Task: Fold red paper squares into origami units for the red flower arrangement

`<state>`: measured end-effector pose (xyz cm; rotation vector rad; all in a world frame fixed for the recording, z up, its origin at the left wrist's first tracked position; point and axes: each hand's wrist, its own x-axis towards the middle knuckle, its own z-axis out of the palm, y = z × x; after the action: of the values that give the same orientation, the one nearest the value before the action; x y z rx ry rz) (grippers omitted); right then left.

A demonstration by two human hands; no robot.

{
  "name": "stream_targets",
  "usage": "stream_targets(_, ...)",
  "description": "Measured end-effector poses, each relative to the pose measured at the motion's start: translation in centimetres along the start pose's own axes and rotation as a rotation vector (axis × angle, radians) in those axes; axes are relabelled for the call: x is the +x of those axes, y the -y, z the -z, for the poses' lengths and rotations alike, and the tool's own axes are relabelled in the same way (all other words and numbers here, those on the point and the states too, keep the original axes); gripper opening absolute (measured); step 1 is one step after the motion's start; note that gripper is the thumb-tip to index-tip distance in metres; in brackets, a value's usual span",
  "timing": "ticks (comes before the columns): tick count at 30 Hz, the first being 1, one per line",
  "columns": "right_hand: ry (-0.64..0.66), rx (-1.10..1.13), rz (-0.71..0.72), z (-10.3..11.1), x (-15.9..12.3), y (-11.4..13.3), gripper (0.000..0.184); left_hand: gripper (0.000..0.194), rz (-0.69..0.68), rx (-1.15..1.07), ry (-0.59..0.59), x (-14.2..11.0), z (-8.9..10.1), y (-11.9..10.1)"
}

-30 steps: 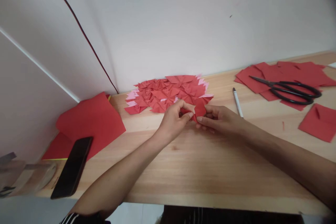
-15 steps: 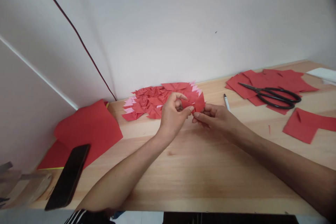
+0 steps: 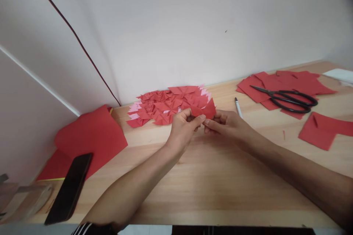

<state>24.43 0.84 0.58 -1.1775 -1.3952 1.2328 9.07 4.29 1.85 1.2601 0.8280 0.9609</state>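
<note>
Between my two hands, a small folded piece of red paper (image 3: 206,111) is held above the wooden table (image 3: 215,180), its two wings angled upward. My left hand (image 3: 185,124) pinches its left side, thumb near the middle crease. From the other side, my right hand (image 3: 224,122) grips the lower right part, with the thumb tip close to the left thumb. The fingers behind the paper are partly hidden. Just beyond lies a spread of folded red and pink paper pieces (image 3: 165,103) against the wall.
Black-handled scissors (image 3: 289,99) rest on a pile of red paper pieces (image 3: 275,82) at right. Nearby are a white pen (image 3: 238,108) and more cut red paper (image 3: 317,136). At left, a black phone (image 3: 68,189) overlaps large red sheets (image 3: 93,136), beside a clear container (image 3: 30,200).
The view has shifted slightly. My left fingers have moved from the paper's upper left to a lower pinch, and its two wings now stand spread more widely.
</note>
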Motion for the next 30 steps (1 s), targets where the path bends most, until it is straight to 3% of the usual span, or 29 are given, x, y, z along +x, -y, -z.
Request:
stream_targets(5,-0.056,-0.166,0.093,-0.4,-0.5,0.6,0.024,0.025,-0.061,0.08,-0.049,-0.4,0.1,-0.1)
stream_targets(7,-0.144,-0.312,0.184,-0.4,-0.9,0.8,0.02,0.022,-0.194,0.16,-0.033,-0.6,0.2,-0.4)
stream_targets(10,-0.289,-0.52,0.406,-0.2,-1.5,1.1,0.012,0.01,-0.504,0.304,0.006,-1.0,0.3,-1.1)
stream_targets(13,-0.348,-0.563,0.607,-0.1,-1.9,1.4,0.011,0.007,-0.698,0.389,0.024,-1.6,0.3,-1.6)
stream_targets(17,-0.352,-0.55,0.732,0.2,-2.0,1.9,0.013,0.015,-0.709,0.431,0.032,-2.2,0.3,-1.6)
stream_targets(23,-0.34,-0.575,0.831,0.7,-1.8,1.8,0.02,0.01,-0.658,0.352,0.041,-2.3,0.4,-1.4)
stream_targets(30,-0.338,-0.578,0.863,0.9,-1.7,1.8,0.02,0.017,-0.723,0.387,0.057,-2.4,0.4,-1.6)
